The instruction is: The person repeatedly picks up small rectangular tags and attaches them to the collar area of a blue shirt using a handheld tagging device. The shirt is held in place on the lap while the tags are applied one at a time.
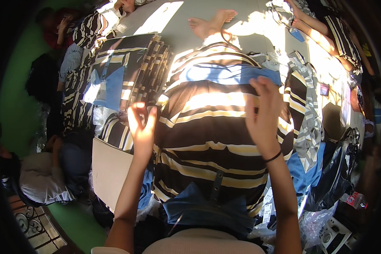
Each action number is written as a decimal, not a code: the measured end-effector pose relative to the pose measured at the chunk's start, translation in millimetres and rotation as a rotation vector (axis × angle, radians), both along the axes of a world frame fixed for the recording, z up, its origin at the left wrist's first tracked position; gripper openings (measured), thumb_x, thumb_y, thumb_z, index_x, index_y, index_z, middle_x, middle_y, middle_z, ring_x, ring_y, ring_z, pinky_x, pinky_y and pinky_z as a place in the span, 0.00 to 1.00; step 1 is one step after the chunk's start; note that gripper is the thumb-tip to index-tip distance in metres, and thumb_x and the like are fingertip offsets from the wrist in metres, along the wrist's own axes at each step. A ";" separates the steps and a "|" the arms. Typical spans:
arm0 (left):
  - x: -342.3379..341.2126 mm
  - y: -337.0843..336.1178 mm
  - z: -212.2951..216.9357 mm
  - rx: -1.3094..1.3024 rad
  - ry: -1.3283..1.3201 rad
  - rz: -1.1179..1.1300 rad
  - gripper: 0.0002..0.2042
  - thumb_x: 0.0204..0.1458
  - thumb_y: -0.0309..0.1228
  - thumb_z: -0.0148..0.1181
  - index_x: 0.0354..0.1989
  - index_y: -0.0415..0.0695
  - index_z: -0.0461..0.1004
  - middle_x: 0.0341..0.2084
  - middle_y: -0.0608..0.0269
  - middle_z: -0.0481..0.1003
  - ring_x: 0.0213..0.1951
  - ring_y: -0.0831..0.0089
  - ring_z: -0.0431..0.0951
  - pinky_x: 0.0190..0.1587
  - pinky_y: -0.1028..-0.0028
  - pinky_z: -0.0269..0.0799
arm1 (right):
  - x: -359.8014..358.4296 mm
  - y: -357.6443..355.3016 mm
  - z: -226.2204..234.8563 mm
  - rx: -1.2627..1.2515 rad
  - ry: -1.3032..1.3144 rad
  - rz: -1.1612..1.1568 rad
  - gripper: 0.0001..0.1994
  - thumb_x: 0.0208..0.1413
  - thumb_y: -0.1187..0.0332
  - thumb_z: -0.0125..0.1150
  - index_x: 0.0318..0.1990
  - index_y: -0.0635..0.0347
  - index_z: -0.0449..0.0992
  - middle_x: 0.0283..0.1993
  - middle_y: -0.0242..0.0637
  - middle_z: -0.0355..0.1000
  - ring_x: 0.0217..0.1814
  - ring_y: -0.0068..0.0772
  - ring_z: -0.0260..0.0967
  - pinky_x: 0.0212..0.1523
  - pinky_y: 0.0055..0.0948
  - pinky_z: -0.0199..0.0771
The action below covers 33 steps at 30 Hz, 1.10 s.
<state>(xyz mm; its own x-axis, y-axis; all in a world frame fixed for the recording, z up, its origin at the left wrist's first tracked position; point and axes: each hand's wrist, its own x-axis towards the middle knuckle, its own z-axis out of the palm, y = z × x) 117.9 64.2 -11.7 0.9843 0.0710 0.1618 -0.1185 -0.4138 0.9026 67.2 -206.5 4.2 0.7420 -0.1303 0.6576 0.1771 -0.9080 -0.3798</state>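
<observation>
A brown, yellow and white striped shirt (213,127) lies spread out in front of me, its blue collar (207,211) and buttoned placket toward my body. A blue band of cloth (224,74) crosses the far end of the striped fabric. My left hand (142,125) is over the shirt's left edge, thumb and fingers apart, with nothing seen between them. Raised above the right side of the shirt, my right hand (264,116) has its fingers loosely curved and apart, holding nothing visible. Whether either hand touches the cloth is unclear.
Left of the shirt rises a stack of folded striped shirts (135,67) in clear plastic. A beige cardboard sheet (110,173) lies near my left forearm. On the right are a black plastic bag (336,178) and a bottle (355,200). Other people sit around; bare feet (211,25) show opposite.
</observation>
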 end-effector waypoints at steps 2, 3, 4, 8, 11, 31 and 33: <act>-51.6 15.6 1.6 0.013 0.153 0.037 0.17 0.44 0.30 0.62 0.37 0.40 0.59 0.30 0.64 0.59 0.32 0.75 0.59 0.39 0.77 0.59 | -6.6 46.1 -6.6 0.110 0.096 0.288 0.20 0.43 0.70 0.57 0.48 0.56 0.66 0.49 0.36 0.64 0.50 0.36 0.60 0.51 0.38 0.55; -75.5 22.4 1.2 0.170 0.210 0.009 0.18 0.44 0.31 0.63 0.36 0.40 0.59 0.29 0.63 0.59 0.31 0.75 0.59 0.37 0.77 0.59 | -9.6 70.7 -9.9 0.036 0.114 0.409 0.20 0.42 0.69 0.57 0.46 0.55 0.67 0.49 0.33 0.66 0.50 0.33 0.62 0.53 0.37 0.56; -96.4 24.6 -2.2 0.254 0.205 -0.001 0.18 0.43 0.31 0.63 0.36 0.39 0.59 0.29 0.62 0.60 0.30 0.74 0.60 0.36 0.76 0.60 | -7.8 93.5 -13.5 -0.071 0.184 0.531 0.16 0.44 0.67 0.53 0.44 0.54 0.69 0.53 0.31 0.64 0.52 0.31 0.61 0.55 0.38 0.56; -130.3 35.6 -18.1 0.090 0.505 0.006 0.12 0.47 0.24 0.59 0.36 0.41 0.61 0.29 0.67 0.64 0.32 0.81 0.64 0.36 0.80 0.62 | 3.4 144.9 -27.8 -0.144 0.099 0.685 0.08 0.44 0.66 0.52 0.32 0.53 0.74 0.45 0.30 0.66 0.53 0.31 0.59 0.58 0.42 0.52; -139.0 49.3 -23.0 -0.041 0.414 -0.084 0.09 0.48 0.21 0.55 0.37 0.41 0.64 0.29 0.69 0.65 0.34 0.84 0.65 0.38 0.82 0.61 | 17.0 162.2 -37.0 -0.326 0.141 0.720 0.06 0.42 0.69 0.52 0.25 0.50 0.76 0.28 0.27 0.66 0.40 0.27 0.62 0.58 0.43 0.52; -38.3 32.1 -46.9 0.533 0.508 -0.406 0.09 0.47 0.27 0.48 0.32 0.34 0.71 0.26 0.41 0.71 0.31 0.49 0.73 0.33 0.62 0.66 | -19.3 120.0 -32.7 -0.014 0.142 0.672 0.16 0.46 0.68 0.50 0.45 0.58 0.66 0.51 0.38 0.62 0.56 0.35 0.56 0.55 0.35 0.56; -34.1 39.7 -57.6 0.491 0.367 -0.413 0.08 0.45 0.26 0.51 0.31 0.35 0.72 0.26 0.43 0.72 0.31 0.49 0.73 0.33 0.62 0.66 | -44.2 105.9 -33.5 0.035 0.225 0.700 0.18 0.44 0.69 0.53 0.46 0.58 0.65 0.51 0.38 0.61 0.57 0.36 0.56 0.56 0.34 0.56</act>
